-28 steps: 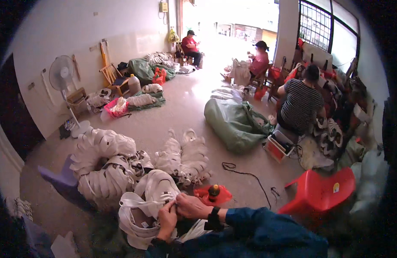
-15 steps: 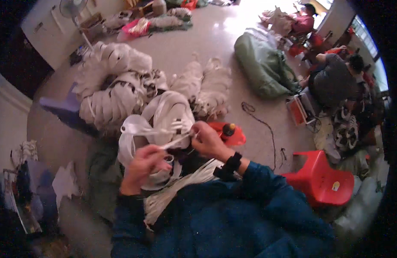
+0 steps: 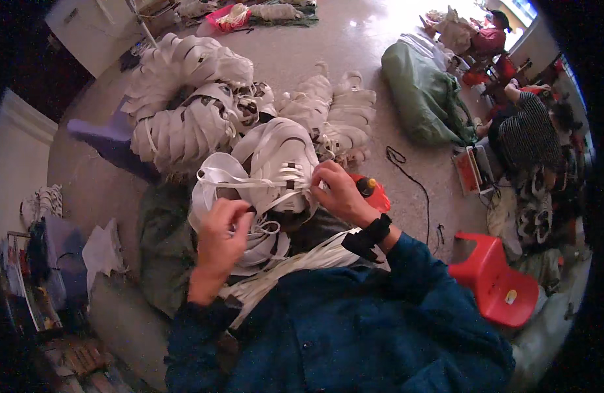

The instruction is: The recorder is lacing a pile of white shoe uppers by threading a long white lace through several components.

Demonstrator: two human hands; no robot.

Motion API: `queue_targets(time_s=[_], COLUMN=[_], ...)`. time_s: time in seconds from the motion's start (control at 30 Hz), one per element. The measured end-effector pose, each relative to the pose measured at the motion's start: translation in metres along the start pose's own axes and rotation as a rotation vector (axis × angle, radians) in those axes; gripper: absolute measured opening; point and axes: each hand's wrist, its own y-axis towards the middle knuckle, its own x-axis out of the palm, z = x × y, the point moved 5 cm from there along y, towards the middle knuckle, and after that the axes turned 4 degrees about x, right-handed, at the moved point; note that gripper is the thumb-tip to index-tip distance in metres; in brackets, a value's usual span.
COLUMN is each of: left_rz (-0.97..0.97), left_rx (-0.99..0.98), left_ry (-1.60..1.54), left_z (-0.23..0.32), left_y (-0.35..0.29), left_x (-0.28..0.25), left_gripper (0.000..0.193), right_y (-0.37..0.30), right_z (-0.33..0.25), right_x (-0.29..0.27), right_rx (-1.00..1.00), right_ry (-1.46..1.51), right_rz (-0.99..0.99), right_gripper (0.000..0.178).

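A white shoe upper (image 3: 283,150) lies before me, with a white shoelace (image 3: 290,175) threaded across its dark-marked eyelets. At the upper's right edge, my right hand (image 3: 341,194) pinches the lace between thumb and fingers. My left hand (image 3: 221,237) is to the lower left, its fingers curled together; whether a lace end is between them is hidden. A loose lace loop hangs just right of that hand. Another white upper (image 3: 210,171) sits beside the first, partly behind my left hand. A bundle of pale laces (image 3: 266,288) lies across my lap.
Stacked white uppers (image 3: 184,134) rest on a purple stool (image 3: 105,141), with further stacks (image 3: 351,114) beyond. An orange-red item (image 3: 378,196) holds a dark bottle. Right are a red stool (image 3: 495,281), a black cord (image 3: 416,180) and a green sack (image 3: 420,98). Two people sit farther off.
My left hand has moved down and away from my right, and the lace stretched between them no longer shows. The right hand stays at the upper's edge. The whole view has shifted slightly.
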Motion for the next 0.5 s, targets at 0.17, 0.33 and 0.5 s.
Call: queue_targets(time_s=[0.17,0.33,0.5], left_rz=[0.019,-0.057,-0.066], left_rx=[0.356,0.442,0.515], left_ry=[0.297,0.467,0.493], left_z=[0.006,-0.003,-0.002], left_y=[0.017,0.032,0.041], left_x=[0.054,0.085,0.092], left_gripper=[0.019,0.014,0.017], right_y=[-0.006,-0.021,-0.012], right_z=[-0.011,-0.005,-0.023], right_x=[0.003,-0.005,0.003], right_rx=[0.597,0.417,0.084], right_ry=[0.674,0.18,-0.152], right_rz=[-0.206,-0.25,-0.09], right_gripper=[0.014,0.024,0.028])
